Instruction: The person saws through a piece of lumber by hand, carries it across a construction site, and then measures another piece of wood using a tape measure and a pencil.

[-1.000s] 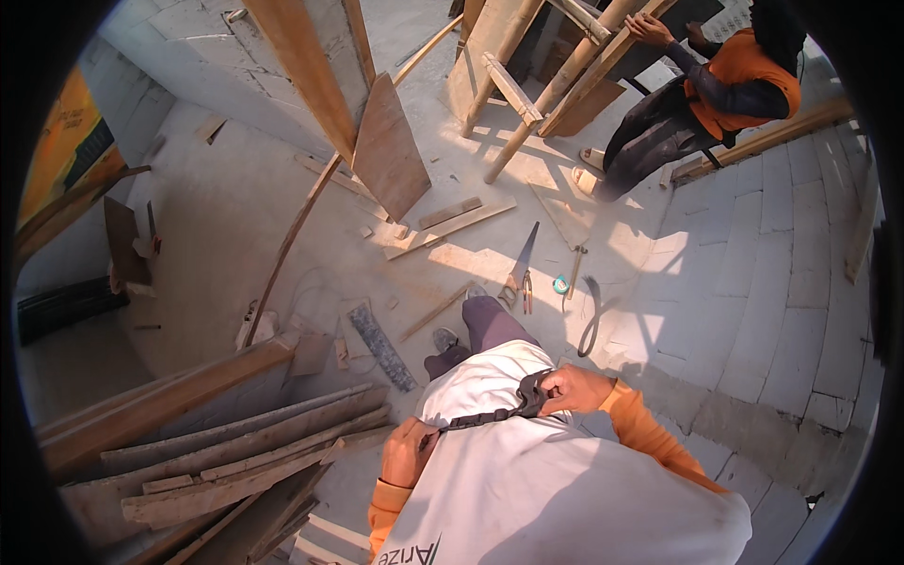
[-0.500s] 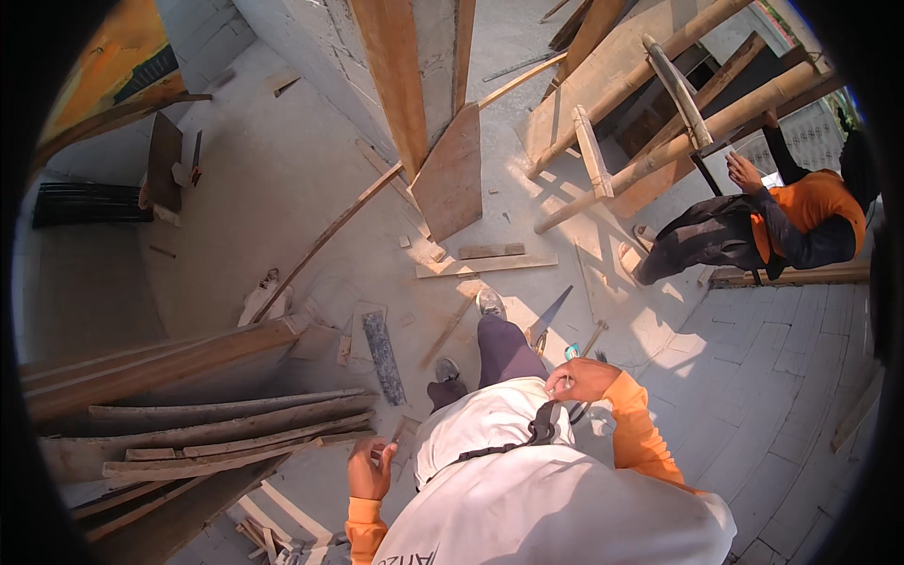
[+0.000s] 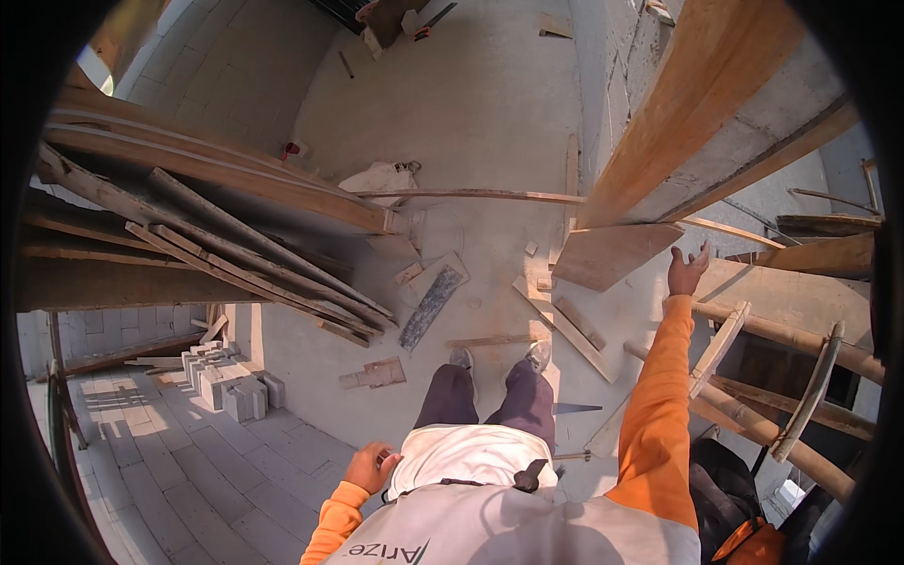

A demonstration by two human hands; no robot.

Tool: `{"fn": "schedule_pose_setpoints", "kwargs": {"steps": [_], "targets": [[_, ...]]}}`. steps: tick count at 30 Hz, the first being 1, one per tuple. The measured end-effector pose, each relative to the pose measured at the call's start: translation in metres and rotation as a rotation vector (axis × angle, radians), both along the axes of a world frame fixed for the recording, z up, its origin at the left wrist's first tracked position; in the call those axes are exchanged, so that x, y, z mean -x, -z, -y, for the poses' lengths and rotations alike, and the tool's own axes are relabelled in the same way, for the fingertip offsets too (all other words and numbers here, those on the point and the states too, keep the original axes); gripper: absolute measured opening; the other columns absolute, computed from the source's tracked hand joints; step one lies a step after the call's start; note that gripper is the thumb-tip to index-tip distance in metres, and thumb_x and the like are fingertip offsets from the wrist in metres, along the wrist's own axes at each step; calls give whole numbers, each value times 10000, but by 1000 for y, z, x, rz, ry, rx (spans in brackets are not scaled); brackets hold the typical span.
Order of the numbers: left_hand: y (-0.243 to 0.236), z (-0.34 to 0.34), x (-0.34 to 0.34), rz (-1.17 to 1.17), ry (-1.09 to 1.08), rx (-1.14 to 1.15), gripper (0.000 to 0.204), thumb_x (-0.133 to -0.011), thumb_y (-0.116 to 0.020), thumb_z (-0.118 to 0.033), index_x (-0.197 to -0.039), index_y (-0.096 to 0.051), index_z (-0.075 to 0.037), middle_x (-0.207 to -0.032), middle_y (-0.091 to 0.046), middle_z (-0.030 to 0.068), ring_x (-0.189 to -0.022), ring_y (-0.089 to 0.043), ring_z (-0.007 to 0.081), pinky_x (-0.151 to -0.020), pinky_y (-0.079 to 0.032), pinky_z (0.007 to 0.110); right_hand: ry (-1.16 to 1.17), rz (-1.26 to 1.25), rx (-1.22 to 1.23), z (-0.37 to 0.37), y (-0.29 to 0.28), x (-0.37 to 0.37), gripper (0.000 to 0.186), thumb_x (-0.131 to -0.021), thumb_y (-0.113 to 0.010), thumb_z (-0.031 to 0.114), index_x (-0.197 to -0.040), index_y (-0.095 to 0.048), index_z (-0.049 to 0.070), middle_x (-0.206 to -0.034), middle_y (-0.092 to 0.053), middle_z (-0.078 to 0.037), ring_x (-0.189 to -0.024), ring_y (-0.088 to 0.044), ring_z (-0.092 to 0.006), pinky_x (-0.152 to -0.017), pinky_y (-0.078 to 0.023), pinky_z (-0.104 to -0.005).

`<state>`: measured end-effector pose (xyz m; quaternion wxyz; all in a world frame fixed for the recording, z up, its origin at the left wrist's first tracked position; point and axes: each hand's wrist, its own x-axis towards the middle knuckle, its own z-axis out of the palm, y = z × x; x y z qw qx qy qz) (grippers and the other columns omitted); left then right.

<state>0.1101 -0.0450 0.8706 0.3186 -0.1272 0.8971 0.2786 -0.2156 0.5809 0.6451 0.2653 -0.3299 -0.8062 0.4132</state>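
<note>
While the black belt [image 3: 530, 476] sits around the waist, seemingly fastened, neither hand touches it in the head view; whether adjustment remains cannot be told. The right hand [image 3: 687, 270] spreads empty fingers near one plywood panel [image 3: 612, 254]; the left hand [image 3: 372, 466] half-curls beside one shirt [image 3: 471, 513], any contents hidden. One belt, two shoes [image 3: 538, 355].

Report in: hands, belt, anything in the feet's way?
Right hand outstretched, open. Left hand loosely curled beside waist. Black belt around waist. Wooden strip by shoe tips.
</note>
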Motion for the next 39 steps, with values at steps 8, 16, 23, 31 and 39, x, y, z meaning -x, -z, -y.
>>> {"fn": "schedule_pose_setpoints", "kwargs": {"steps": [8,16,23,31,39], "targets": [[51,13,-134,325,-248,121,234,-853,-716,-223,-983,-718,-28,-882,-738,169,-814,-723,312,-751,-557,390,-351,63,-224,-6,10,18,645,-824,-729,67,-1418,-479,49,-1310,-539,-217,-1223,-492,-381,-1062,-408,-442],[99,30,-113,287,-265,1,216,-875,-693,-257,-991,-705,-75,-874,-739,144,-801,-720,315,-739,-553,390,-443,111,-540,-13,-23,18,351,-827,-730,52,-1157,-618,7,-1267,-569,-197,-1203,-525,-391,-1034,-427,-443],[140,44,52,337,-215,-46,280,-910,-696,-343,-1001,-714,-79,-943,-740,141,-892,-706,292,-813,-552,379,-446,352,-396,0,-45,-34,186,-860,-706,125,-995,-642,15,-976,-651,-166,-981,-594,-381,-850,-475,-440],[163,83,238,92,-300,-145,208,-920,-690,-272,-981,-706,-74,-919,-734,129,-850,-701,276,-794,-559,370,-475,479,-450,44,-74,-74,129,-817,-737,65,-900,-643,32,-904,-648,-141,-884,-580,-368,-820,-455,-478],[168,120,304,124,-394,-174,165,-920,-671,-240,-959,-713,-86,-912,-735,130,-853,-707,270,-795,-562,372,-641,529,-584,88,-80,-67,111,-871,-719,73,-931,-642,19,-943,-672,-154,-877,-609,-367,-793,-481,-472]]}}
